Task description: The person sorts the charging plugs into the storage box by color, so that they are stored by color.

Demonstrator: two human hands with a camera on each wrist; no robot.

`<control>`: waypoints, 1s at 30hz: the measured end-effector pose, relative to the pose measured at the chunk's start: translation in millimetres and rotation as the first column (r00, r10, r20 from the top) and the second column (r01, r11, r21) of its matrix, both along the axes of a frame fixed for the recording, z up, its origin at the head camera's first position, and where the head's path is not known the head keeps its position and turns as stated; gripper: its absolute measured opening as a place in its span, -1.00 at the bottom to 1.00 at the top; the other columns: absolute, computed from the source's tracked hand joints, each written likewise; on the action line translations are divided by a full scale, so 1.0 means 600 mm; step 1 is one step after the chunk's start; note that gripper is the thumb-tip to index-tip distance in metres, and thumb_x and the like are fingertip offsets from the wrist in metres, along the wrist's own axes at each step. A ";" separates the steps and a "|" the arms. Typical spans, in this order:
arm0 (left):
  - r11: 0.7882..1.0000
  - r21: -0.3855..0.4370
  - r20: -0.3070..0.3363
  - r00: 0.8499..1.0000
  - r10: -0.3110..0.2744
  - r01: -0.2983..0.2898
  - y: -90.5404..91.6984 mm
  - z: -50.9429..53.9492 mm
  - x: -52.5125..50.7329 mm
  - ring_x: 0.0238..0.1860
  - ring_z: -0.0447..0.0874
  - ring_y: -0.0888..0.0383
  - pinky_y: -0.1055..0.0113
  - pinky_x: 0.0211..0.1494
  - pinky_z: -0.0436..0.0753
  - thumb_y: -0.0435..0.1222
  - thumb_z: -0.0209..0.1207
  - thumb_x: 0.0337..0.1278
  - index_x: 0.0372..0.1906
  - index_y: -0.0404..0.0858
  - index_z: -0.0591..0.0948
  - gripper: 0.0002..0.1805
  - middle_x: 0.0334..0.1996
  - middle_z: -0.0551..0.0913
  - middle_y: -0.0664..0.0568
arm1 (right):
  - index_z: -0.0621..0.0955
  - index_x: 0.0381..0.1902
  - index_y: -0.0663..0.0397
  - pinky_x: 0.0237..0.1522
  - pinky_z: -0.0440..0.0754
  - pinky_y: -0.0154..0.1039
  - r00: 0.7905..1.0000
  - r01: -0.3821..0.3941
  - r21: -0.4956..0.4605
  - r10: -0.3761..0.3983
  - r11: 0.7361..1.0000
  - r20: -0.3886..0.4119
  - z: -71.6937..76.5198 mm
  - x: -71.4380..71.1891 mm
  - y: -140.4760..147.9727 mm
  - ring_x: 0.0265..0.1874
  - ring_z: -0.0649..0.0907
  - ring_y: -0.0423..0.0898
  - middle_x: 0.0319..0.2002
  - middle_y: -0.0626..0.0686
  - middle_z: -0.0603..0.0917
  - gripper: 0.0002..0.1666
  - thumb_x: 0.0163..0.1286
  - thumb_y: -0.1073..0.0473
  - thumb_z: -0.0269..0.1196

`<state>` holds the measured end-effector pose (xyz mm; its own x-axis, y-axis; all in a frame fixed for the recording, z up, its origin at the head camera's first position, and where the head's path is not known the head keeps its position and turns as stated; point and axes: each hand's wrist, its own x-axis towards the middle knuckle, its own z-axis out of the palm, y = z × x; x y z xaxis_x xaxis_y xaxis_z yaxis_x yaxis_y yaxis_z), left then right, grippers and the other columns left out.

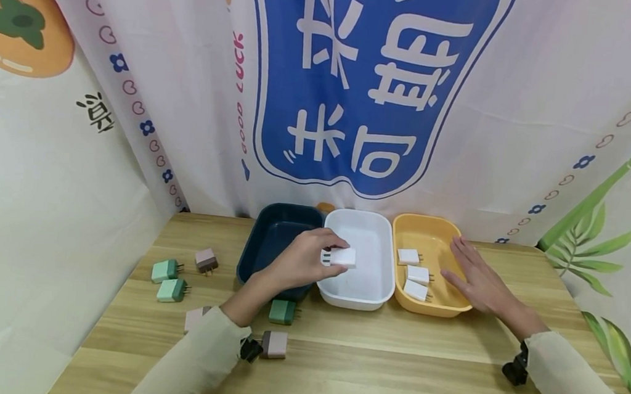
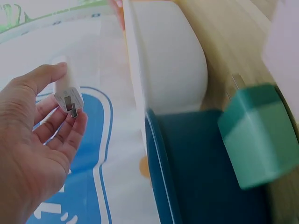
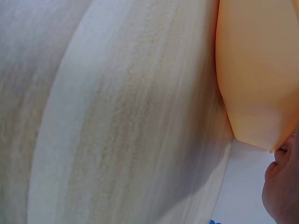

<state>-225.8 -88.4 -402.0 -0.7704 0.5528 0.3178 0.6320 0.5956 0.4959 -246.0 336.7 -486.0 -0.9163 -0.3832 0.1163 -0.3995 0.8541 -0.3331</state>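
Observation:
Between thumb and fingers my left hand [image 1: 306, 259] pinches a white plug charger [image 1: 343, 257], held above the white bin [image 1: 356, 302]. In the left wrist view the metal prongs of the charger [image 2: 69, 95] show. My right hand [image 1: 478, 278] lies with fairly straight fingers at the right rim of the yellow bin [image 1: 441, 225]. Inside that bin are three white chargers [image 1: 417, 274], lined up along its left side. Only a small part of the right hand [image 3: 282, 186] appears in the right wrist view.
A dark blue bin [image 1: 286, 210] stands left of the white one, partly behind my left hand. Green chargers [image 1: 172, 290] and pink-brown chargers [image 1: 275, 345] lie scattered on the left of the wooden table [image 1: 390, 376]. A printed curtain [image 1: 201, 89] hangs behind the bins.

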 end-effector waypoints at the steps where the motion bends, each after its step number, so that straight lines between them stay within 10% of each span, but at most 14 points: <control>1: 1.000 -0.004 0.002 1.000 -0.001 0.001 0.005 0.000 0.000 -0.09 0.67 0.17 0.27 0.09 0.75 -0.21 0.56 0.14 0.09 -0.23 0.77 -0.58 -0.05 0.76 0.01 | -0.02 0.67 0.39 0.59 0.00 0.37 1.000 0.001 -0.001 -0.001 1.000 0.001 0.000 0.000 0.000 0.68 -0.06 0.30 0.67 0.42 -0.06 -0.02 0.70 -0.19 0.03; 30: 0.995 -0.045 0.004 0.996 -0.094 0.094 0.138 -0.024 -0.017 -0.10 0.65 0.29 0.53 0.06 0.63 -0.16 0.55 0.15 0.10 -0.20 0.78 -0.57 -0.05 0.78 0.10 | -0.01 0.66 0.42 0.64 -0.08 0.29 1.000 -0.011 -0.014 0.011 1.000 -0.004 -0.003 -0.001 0.002 0.69 -0.11 0.27 0.67 0.43 -0.07 -0.03 0.70 -0.16 0.03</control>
